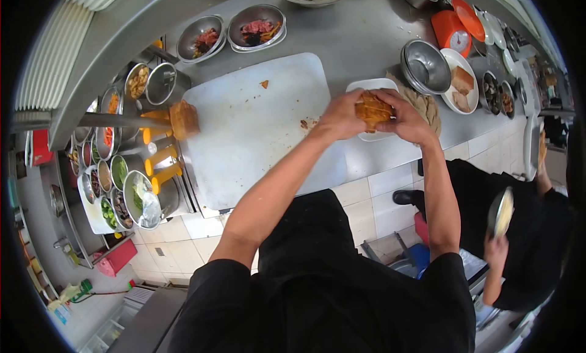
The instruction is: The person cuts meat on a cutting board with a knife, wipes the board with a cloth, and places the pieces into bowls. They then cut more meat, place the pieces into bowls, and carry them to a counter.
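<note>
Both my hands grip an orange-brown piece of cooked meat [373,111] from its two sides, just over a white rectangular dish [373,84]. My left hand [342,115] closes on its left side and my right hand [406,118] on its right, fingers curled round it. A beige cloth [425,109] lies beside the dish, partly behind my right hand. To the left, a large white cutting board [256,133] carries crumbs and a small brown scrap [264,84]. Another brown block of food [184,120] sits at the board's left edge.
Metal bowls of meat [257,28] stand behind the board. On the right are stacked steel bowls [426,66], a white plate of meat pieces [452,59] and an orange scale [450,32]. Ingredient containers [160,83] crowd the left. A co-worker [519,243] holding a bowl stands close on the right.
</note>
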Motion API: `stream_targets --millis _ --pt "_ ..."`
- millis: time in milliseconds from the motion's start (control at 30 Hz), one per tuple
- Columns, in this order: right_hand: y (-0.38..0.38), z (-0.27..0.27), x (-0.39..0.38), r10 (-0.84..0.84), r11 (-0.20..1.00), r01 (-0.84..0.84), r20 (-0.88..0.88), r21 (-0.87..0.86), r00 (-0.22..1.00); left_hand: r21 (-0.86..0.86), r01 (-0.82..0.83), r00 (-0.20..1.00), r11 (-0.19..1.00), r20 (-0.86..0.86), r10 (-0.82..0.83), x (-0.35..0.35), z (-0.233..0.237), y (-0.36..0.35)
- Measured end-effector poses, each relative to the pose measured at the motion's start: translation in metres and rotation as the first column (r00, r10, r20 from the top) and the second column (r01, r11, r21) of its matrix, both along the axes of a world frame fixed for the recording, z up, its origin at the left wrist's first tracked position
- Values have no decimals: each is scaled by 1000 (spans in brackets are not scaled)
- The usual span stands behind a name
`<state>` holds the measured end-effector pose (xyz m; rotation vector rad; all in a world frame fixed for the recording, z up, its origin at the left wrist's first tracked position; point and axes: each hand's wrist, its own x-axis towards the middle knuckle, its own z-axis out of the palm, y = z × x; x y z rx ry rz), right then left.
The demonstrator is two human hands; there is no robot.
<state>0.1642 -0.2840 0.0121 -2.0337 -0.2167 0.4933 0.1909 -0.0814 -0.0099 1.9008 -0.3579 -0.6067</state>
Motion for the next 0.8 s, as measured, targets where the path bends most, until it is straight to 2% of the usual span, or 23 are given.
stream_targets --millis 100,133,167,200,267,367,533,567,600,667,800 --pt "-30 -41 -2 -22 995 29 -79 90 997 88 -6 999 996 37 3 -3 -33 -37" --pt "-31 -42 -3 -20 996 27 -77 90 997 176 -28 998 984 62 17 -7 -39 -47" --pt "-31 -45 -4 -29 1000 29 -47 4 998 264 -49 996 963 86 27 -9 -46 -53" --pt "-31 -45 -5 -38 996 36 -17 -81 999 265 -46 996 963 85 24 -9 -45 -56" --pt "-33 -44 -4 -16 993 20 28 -120 999 293 -63 998 954 21 59 -11 -43 -61" --pt "-30 -38 -6 -3 979 26 116 -202 993 294 -47 999 955 16 44 -14 -28 -62" --pt "-23 -42 -13 -31 952 95 214 -292 976 314 -121 990 942 103 92 -25 -39 -71" --pt "-22 -39 -15 9 920 66 190 -386 982 344 -143 986 928 134 102 -28 -41 -73" --pt "-20 -40 -18 5 921 70 192 -384 981 345 -140 986 928 136 99 -31 -37 -73" --pt "-16 -47 -22 113 851 65 303 -522 946 378 -140 983 915 162 84 -34 -30 -74" --pt "-9 -47 -29 140 793 150 416 -591 898 373 -155 969 915 239 66 -32 -48 -74"
